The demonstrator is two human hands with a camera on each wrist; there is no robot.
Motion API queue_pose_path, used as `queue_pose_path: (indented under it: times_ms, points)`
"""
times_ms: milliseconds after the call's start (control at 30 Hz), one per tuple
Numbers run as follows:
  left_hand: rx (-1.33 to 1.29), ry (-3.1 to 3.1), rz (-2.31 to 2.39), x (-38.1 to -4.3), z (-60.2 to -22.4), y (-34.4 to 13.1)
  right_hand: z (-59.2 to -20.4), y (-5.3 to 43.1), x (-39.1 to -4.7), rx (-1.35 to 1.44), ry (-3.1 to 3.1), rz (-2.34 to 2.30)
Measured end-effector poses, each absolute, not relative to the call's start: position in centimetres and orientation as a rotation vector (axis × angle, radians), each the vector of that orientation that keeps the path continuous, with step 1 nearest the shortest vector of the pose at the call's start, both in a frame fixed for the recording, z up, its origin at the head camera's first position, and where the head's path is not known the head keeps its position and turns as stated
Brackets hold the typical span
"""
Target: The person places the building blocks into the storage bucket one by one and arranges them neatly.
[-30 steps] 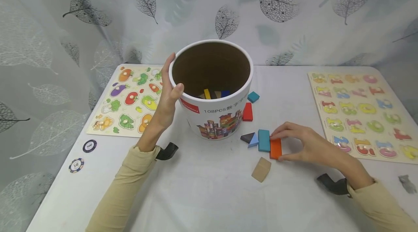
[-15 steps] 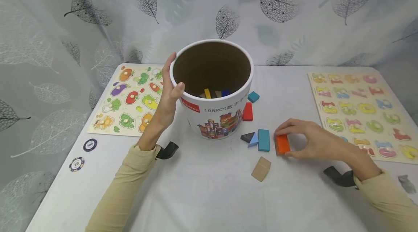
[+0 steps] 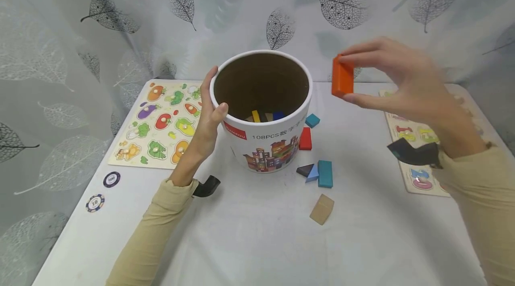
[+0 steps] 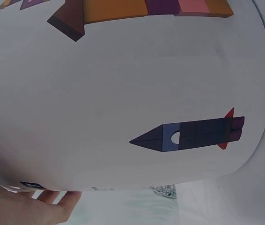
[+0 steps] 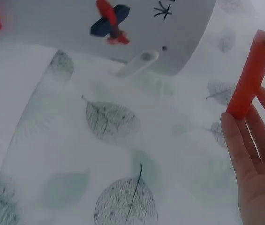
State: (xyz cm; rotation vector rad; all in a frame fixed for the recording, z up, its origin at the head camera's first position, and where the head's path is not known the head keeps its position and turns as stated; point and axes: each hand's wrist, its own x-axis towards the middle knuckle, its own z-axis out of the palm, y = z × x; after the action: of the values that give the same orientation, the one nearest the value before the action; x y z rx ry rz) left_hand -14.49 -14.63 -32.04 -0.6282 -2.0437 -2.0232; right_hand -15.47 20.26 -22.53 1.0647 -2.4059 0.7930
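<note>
Orange block (image 3: 343, 77) was aloft right of the bucket (image 3: 265, 143), pinched by our right hand (image 3: 410, 80) while our left hand (image 3: 208, 120) gripped the bucket; we had some blocks (image 3: 255, 116) inside, loose blocks (image 3: 325, 174) left on the bench (image 3: 257, 237).

Vegetable puzzle (image 3: 157, 134), two round chips (image 3: 111, 179), number puzzle (image 3: 435, 175), leaf-print curtain (image 3: 249, 13) behind.

The bucket (image 3: 263, 144) says "108PCS数字"; its red label (image 3: 235, 131) ends in "MEDU". A chip (image 3: 94, 203) says "10", a board (image 3: 415, 134) "20".
</note>
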Motion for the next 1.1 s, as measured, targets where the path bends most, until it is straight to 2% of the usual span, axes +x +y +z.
queue_pose_path:
  times_ms: [233, 567, 767, 1100]
  points:
    - [-0.634, -2.042, -2.034, -14.4, -32.0, -14.6, -22.4, 14.8, -17.2, 1.188, -2.312, 1.200]
    - [-0.623, -2.049, -2.013, -14.4, -32.0, -14.6, -23.7, 13.0, -17.9, 1.224, -2.317, 1.280]
    - [-0.623, -2.050, -2.011, -14.4, -32.1, -14.6, -24.3, 13.0, -17.4, 1.226, -2.286, 1.357]
    - [-0.631, -2.046, -2.010, -14.4, -32.0, -14.7, -26.1, 17.4, -13.1, 1.206, -2.091, 1.596]
